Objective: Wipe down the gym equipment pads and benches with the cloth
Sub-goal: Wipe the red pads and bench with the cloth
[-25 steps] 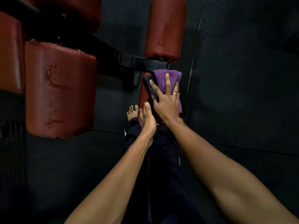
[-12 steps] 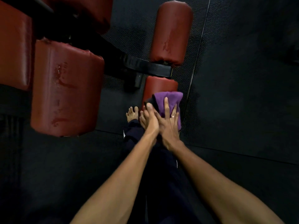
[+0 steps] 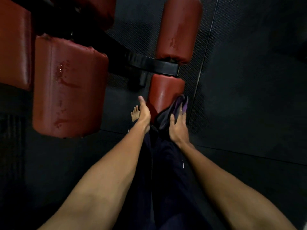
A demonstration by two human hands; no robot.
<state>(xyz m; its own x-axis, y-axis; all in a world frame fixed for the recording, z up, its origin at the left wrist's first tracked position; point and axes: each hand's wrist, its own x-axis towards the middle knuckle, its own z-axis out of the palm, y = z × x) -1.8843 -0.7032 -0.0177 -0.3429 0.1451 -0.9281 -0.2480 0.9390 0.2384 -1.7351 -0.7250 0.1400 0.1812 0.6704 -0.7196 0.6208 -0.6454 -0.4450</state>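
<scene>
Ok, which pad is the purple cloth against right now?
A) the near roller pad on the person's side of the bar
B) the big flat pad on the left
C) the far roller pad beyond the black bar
A: the right hand presses the purple cloth against the right side of the near roller pad, on the person's side of the black bar.
</scene>
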